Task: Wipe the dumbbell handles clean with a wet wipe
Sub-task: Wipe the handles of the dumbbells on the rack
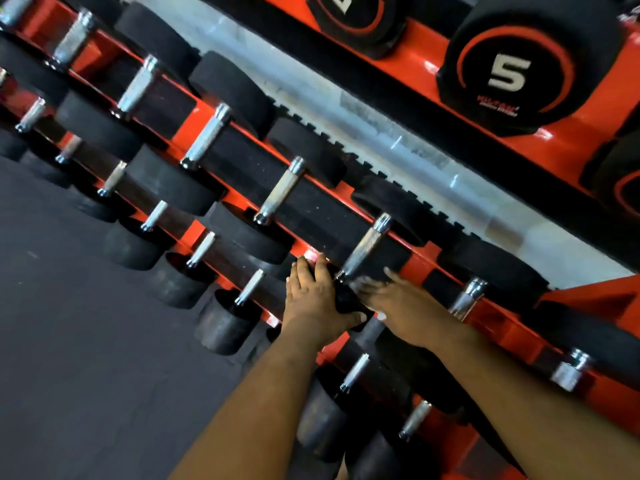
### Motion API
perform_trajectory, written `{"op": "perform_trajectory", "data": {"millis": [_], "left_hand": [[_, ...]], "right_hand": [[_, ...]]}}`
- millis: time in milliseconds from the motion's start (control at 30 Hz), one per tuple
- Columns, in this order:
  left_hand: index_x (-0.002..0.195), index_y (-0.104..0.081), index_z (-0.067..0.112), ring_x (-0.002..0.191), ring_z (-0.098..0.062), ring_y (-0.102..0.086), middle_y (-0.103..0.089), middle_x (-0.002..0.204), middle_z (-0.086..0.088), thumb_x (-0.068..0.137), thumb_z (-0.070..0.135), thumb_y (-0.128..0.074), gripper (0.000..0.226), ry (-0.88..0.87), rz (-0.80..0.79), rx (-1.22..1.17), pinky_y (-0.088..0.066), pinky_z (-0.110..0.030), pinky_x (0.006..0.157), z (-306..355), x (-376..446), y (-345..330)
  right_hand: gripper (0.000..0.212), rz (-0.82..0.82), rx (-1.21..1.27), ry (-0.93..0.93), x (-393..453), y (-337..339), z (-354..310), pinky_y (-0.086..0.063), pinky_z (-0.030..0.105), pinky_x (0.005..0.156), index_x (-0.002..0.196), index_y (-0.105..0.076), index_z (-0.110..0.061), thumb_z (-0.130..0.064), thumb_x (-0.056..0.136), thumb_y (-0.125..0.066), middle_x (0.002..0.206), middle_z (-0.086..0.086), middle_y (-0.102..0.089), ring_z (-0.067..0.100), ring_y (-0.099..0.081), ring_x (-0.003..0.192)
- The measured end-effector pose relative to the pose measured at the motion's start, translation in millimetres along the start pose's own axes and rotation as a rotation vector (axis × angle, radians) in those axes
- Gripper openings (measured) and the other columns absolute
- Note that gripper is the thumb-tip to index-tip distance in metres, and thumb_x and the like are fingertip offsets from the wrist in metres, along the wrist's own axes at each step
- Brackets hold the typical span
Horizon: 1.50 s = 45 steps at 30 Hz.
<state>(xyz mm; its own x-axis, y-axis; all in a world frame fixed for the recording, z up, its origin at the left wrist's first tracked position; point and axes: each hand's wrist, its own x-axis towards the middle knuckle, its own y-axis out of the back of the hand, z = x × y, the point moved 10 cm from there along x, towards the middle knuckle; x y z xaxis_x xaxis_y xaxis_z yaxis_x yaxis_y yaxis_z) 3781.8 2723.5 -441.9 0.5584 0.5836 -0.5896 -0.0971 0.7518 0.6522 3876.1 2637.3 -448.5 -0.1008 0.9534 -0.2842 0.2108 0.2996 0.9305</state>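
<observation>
Several black dumbbells with knurled steel handles lie in rows on a red rack. My left hand (313, 303) lies over the near black head (346, 301) of one dumbbell, its thumb wrapped around it. That dumbbell's handle (367, 247) runs up and away from my hands. My right hand (398, 306) is blurred, just right of the handle's lower end, fingers stretched toward it. A pale wet wipe (362, 282) shows at its fingertips, close to the handle's base; whether it touches the steel I cannot tell.
The red rack frame (588, 299) slants across the view, with a lower row of dumbbells (221, 327) under my arms. A large dumbbell marked 5 (509, 74) sits on the upper shelf. Dark rubber floor (86, 341) fills the left.
</observation>
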Motion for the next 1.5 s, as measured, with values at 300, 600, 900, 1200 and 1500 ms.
{"op": "perform_trajectory", "data": {"millis": [300,600,900,1200,1500], "left_hand": [[0.162,0.008,0.018,0.157,-0.031,0.000,0.003,0.170,-0.016,0.082,0.064,-0.072,0.122,-0.011,-0.021,-0.220,-0.007,-0.047,0.125,13,-49,19],[0.087,-0.075,0.014,0.075,-0.020,-0.060,-0.075,0.083,-0.011,0.081,0.060,-0.074,0.047,0.007,-0.106,-0.917,-0.048,-0.036,0.072,23,-198,65],[0.091,-0.067,0.007,0.075,-0.016,-0.063,-0.072,0.082,-0.002,0.101,0.027,-0.063,0.023,-0.098,0.148,-0.868,-0.051,-0.036,0.070,11,-276,177],[0.103,-0.067,0.009,0.085,-0.024,-0.073,-0.076,0.095,-0.010,0.091,0.039,-0.072,0.033,-0.195,0.284,-0.861,-0.059,-0.046,0.079,48,-357,180],[0.095,-0.074,0.005,0.074,-0.017,-0.071,-0.076,0.084,-0.007,0.098,0.016,-0.067,0.012,-0.187,0.367,-0.954,-0.054,-0.026,0.064,35,-415,178]], "right_hand": [[0.027,0.762,1.340,-0.979,-102,58,-8,-0.054,0.030,0.091,0.101,-0.069,-0.028,-0.002,0.097,-0.060,0.107,0.005,-0.071,0.023,-0.067,0.105],[0.014,0.811,1.614,-1.065,-142,146,-134,-0.057,0.035,0.077,0.096,-0.070,-0.013,0.000,0.092,-0.066,0.092,0.008,-0.077,0.025,-0.071,0.086],[0.033,0.471,1.570,-0.736,-166,199,-211,-0.059,0.034,0.072,0.110,-0.065,-0.011,0.013,0.087,-0.063,0.096,0.007,-0.074,0.018,-0.069,0.081],[0.016,0.330,1.345,-0.382,-176,263,-229,-0.059,0.041,0.089,0.112,-0.067,-0.018,-0.018,0.097,-0.067,0.102,0.002,-0.077,0.018,-0.074,0.095],[0.013,0.332,1.371,-0.318,-194,257,-254,-0.056,0.047,0.088,0.105,-0.071,-0.015,-0.015,0.095,-0.062,0.098,0.005,-0.077,0.029,-0.072,0.096]]}}
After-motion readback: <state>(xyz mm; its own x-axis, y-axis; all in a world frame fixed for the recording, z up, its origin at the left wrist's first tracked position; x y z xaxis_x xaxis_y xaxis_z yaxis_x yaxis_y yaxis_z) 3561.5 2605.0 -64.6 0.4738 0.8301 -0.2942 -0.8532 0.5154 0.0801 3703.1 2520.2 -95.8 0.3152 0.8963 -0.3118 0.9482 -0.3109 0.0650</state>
